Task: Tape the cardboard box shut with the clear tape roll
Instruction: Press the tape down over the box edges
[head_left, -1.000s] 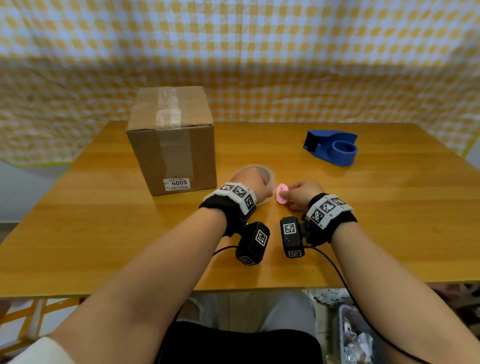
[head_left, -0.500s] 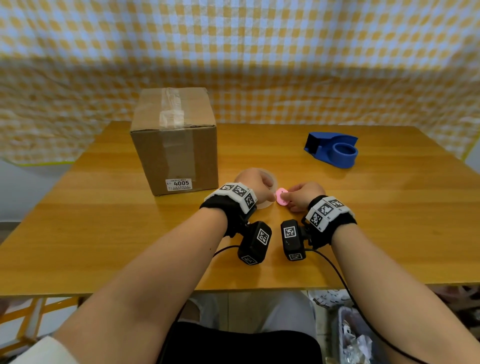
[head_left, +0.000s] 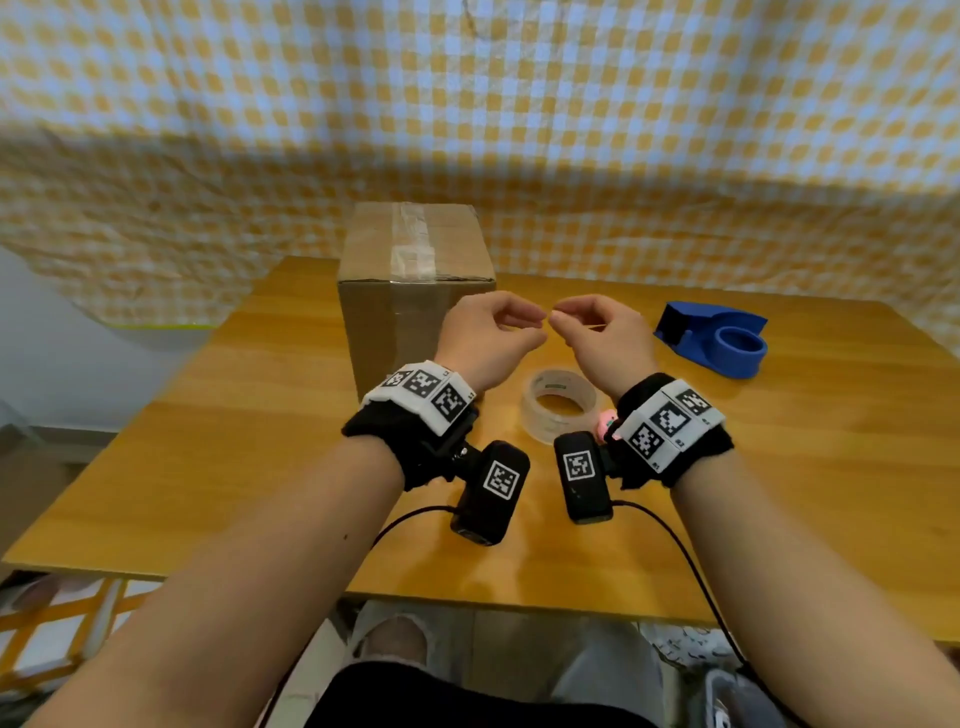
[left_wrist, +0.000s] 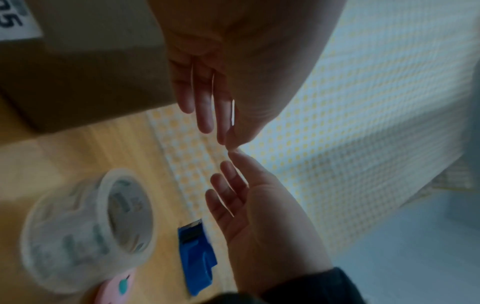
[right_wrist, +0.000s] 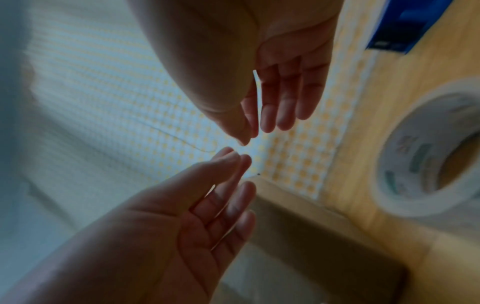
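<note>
Head view: both hands (head_left: 545, 332) raised, fingertips (head_left: 540, 318) nearly meeting.

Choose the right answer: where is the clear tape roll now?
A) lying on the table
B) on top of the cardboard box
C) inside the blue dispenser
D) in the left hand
A: the clear tape roll lies flat on the table, below both raised hands, which do not touch it.

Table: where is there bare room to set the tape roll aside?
The table is bare right of the clear tape roll, in front of the blue dispenser, and left of the cardboard box to the near edge. It is crowded mid-table: roll, pink object, both raised hands.
</note>
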